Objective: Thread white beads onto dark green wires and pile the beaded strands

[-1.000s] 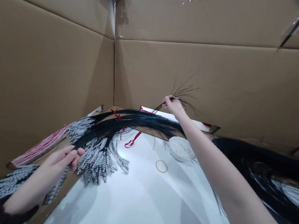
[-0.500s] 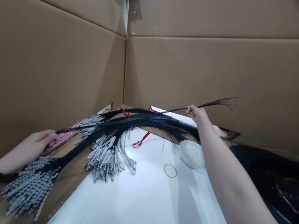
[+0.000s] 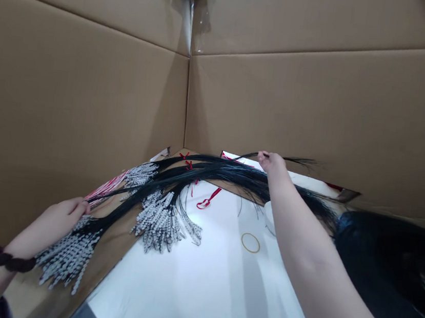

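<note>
- Thin, wiry black strand bundle point(image 3: 247, 156), stretched across mid-frame
- Left hand point(image 3: 63, 217), lower left: pinches it above knobbly grey-white strips point(image 3: 70, 256)
- Right hand point(image 3: 273, 162), right of centre: pinches near its frayed end

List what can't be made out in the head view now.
All in the head view:
White bowl: mostly behind the right forearm, contents hidden.
Held black strands: left end covered by the left hand; tips too fine to count.
Large black bundle: cut off by the right edge.
</note>
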Available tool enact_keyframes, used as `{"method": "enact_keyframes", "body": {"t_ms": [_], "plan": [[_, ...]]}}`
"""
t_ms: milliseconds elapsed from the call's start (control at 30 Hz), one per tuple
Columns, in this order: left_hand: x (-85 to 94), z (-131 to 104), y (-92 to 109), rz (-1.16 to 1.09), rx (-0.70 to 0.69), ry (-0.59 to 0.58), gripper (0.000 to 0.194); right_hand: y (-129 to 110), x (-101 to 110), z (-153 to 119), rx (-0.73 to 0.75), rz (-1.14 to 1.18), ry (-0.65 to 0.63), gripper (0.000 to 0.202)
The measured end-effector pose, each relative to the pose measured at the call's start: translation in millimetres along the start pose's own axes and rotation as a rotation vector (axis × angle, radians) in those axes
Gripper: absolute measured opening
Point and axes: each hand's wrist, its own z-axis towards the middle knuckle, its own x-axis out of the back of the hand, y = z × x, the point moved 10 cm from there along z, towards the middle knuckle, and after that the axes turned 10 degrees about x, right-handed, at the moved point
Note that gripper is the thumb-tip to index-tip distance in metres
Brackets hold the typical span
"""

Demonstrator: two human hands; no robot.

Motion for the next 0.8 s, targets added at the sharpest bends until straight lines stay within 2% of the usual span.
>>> {"method": "enact_keyframes", "body": {"t_ms": [100, 200, 267, 433, 600, 667, 800], "plan": [[4.4, -5, 5, 0.039, 0.011, 0.054, 0.023, 13, -7, -4, -0.097, 0.074, 0.057, 0.027], [8.1, -10, 12, 0.069, 0.014, 0.098, 0.023, 19, -16, -11, -0.129, 0.145, 0.059, 0.024], [8.0, -11, 14, 0.095, 0.01, 0.109, 0.022, 25, -20, -16, -0.145, 0.179, 0.052, 0.03], [0.2, -6, 8, 0.164, -0.009, 0.059, 0.026, 47, -22, -30, -0.236, 0.183, 0.031, 0.027], [0.7, -5, 3, 0.169, -0.037, 0.047, 0.031, 41, -30, -27, -0.214, 0.18, 0.007, 0.027], [-6.0, -4, 3, 0.179, -0.058, 0.018, 0.035, 44, -33, -29, -0.241, 0.147, -0.002, 0.03], [-21.5, -2, -1, 0.197, -0.067, -0.04, 0.041, 70, -34, -46, -0.365, 0.023, -0.045, 0.024]]}}
